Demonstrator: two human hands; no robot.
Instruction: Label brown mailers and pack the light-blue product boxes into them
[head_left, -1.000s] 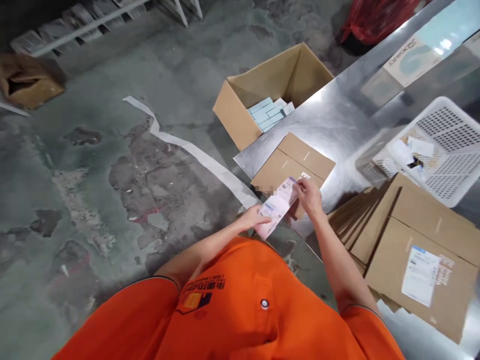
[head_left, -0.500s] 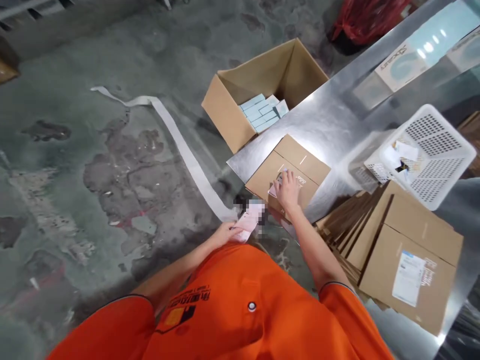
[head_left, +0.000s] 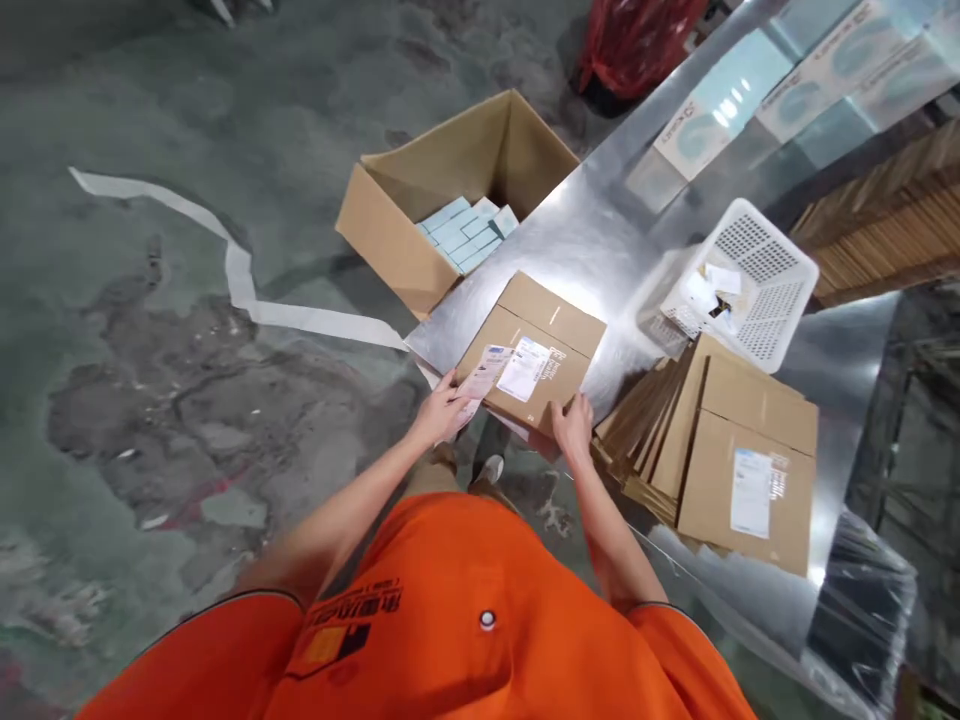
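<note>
A flattened brown carton lies on the steel table's corner, with a white shipping label on its upper face. My left hand is closed on pinkish strips of shipping labels; the top strip overlaps the carton's left part. From there a long white paper strip trails leftwards over the floor. With fingers bent, my right hand grips the carton's near edge, right of the label.
An open cardboard box with several pale blue boxes stands beyond the table. To the right are a white plastic basket and a fanned stack of flattened cartons, the top one labelled. Pale blue packages lie farther back.
My right hand has moved from the label on the carton to its near edge, uncovering the label. My left hand has brought the label strips up to the carton. The view has shifted right.
</note>
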